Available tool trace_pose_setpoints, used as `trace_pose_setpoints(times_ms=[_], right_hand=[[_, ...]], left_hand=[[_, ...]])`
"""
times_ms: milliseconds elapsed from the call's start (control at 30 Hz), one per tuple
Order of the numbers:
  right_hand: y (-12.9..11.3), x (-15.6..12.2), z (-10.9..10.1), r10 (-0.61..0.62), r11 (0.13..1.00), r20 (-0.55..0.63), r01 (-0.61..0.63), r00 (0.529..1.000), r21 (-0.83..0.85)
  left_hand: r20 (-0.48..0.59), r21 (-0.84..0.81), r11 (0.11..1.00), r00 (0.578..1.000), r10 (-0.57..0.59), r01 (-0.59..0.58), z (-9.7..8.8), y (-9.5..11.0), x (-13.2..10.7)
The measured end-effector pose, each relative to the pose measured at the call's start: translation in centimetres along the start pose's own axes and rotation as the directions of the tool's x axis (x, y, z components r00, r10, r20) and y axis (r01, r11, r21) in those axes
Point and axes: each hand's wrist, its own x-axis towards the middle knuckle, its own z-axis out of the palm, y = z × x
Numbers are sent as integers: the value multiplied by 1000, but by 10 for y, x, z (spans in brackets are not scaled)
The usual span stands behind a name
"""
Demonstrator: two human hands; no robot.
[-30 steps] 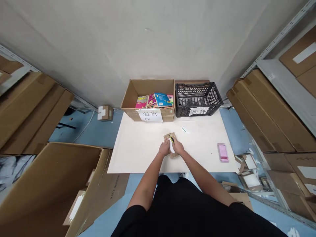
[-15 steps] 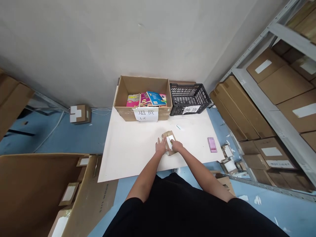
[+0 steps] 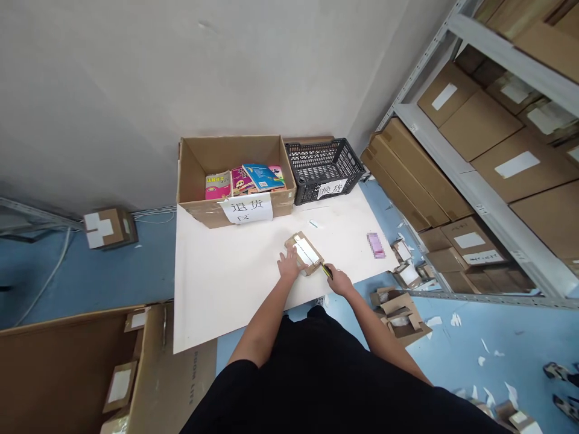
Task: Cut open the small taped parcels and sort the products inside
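Observation:
A small flat cardboard package [image 3: 312, 258] with a white label lies at an angle on the white table. My left hand [image 3: 288, 264], fingers spread, rests on its left side. In my right hand [image 3: 340, 281] is a yellow and black utility knife [image 3: 327, 271], its tip at the package's near right corner. The blade itself is too small to make out. Behind the package, a thin white and blue strip [image 3: 313, 224] lies on the tabletop.
An open carton [image 3: 194, 211] of books and a black plastic crate [image 3: 312, 193] stand along the table's back. A pixelated pink item [image 3: 376, 245] lies at right. Shelves of boxes [image 3: 493, 138] rise on the right; a large carton [image 3: 163, 361] is at lower left. Someone's shoes [image 3: 561, 386] show far right.
My right hand has moved with the knife from over the label to the package's near right corner. The package has turned slightly. My left hand stays on it; the view has swung right.

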Motion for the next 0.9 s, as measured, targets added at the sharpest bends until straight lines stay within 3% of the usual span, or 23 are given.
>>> trace_pose_setpoints(times_ms=[133,200,267,400,500,600,767,833,900], right_hand=[[30,4,-4,166,902,-29,-140,986,409],[41,10,-5,204,822,-11,-166,979,544],[45,17,-7,187,782,-17,-138,982,608],[41,28,-15,99,795,-30,-61,995,603],[33,33,-23,33,811,-16,-17,999,585],[29,37,-29,-12,815,0,9,1000,579],[27,43,-32,-73,848,-3,64,997,527],[25,46,-33,-110,872,3,95,994,480],[22,49,-36,-155,905,0,142,988,402]], left_hand=[[18,26,973,973,-230,230,7,32,-11],[66,36,968,966,-250,248,2,45,-12],[82,37,981,978,-192,189,-8,50,-8],[-49,38,993,993,-111,113,-30,34,1],[-155,58,985,976,-151,162,-35,10,7],[-64,35,963,962,-265,267,-28,-6,10],[15,111,967,972,-234,231,-14,-8,12],[65,168,976,986,-153,141,-16,-10,14],[119,218,976,993,1,-27,-19,-16,16]])
